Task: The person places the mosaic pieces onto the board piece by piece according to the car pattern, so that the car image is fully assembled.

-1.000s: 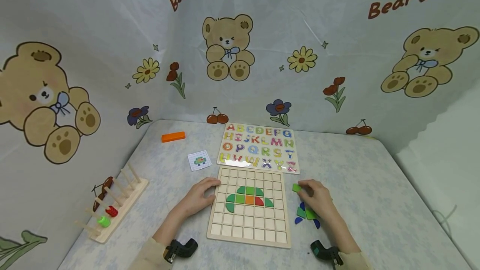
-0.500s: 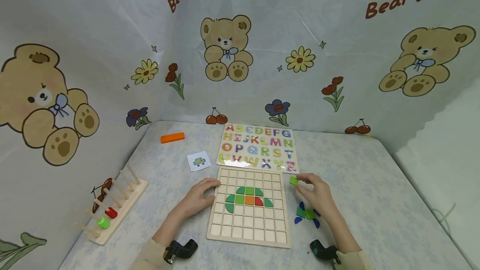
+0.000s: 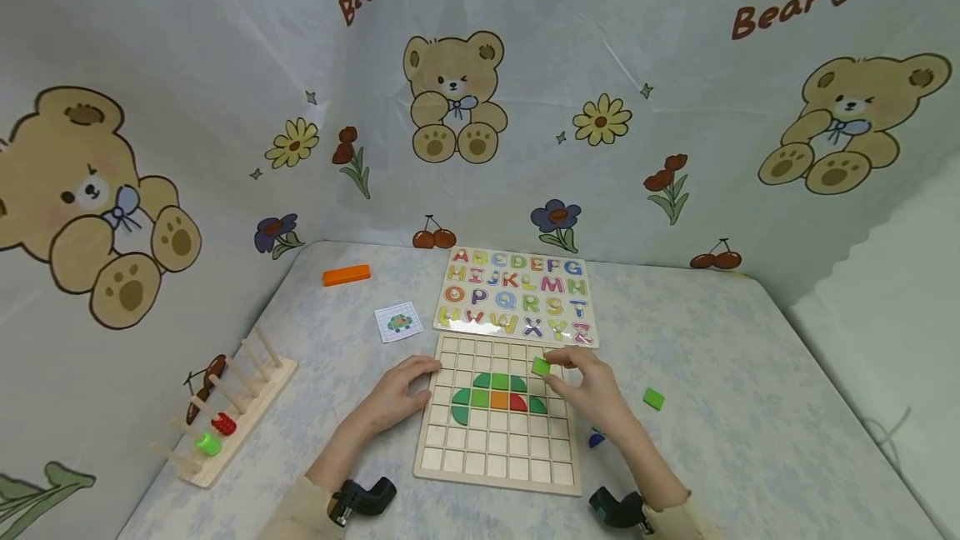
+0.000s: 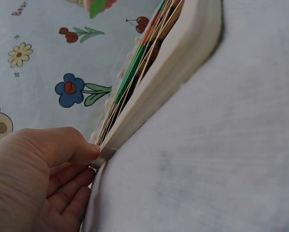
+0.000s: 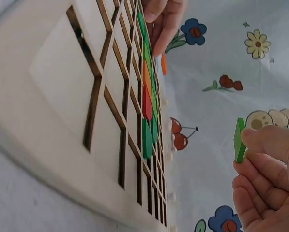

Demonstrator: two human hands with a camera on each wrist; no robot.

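A wooden grid board (image 3: 497, 457) lies on the table in front of me, with green, orange and red tiles (image 3: 498, 397) set in its middle cells. My right hand (image 3: 585, 386) pinches a small green square tile (image 3: 541, 367) (image 5: 239, 140) just above the board's upper right cells. My left hand (image 3: 397, 394) (image 4: 47, 179) rests on the board's left edge (image 4: 134, 121), fingers against the rim. Another green tile (image 3: 653, 398) lies on the table right of the board, and a blue piece (image 3: 596, 441) shows beside my right forearm.
An alphabet puzzle board (image 3: 517, 297) lies just behind the grid board. A small picture card (image 3: 395, 321) and an orange block (image 3: 347, 275) sit at the back left. A wooden peg rack (image 3: 225, 407) with rings stands at the left. Bear-print cloth walls surround the table.
My right hand has lifted the green tile from the pile at the right and carried it left over the board's upper right cells. The left hand has stayed on the board's edge.
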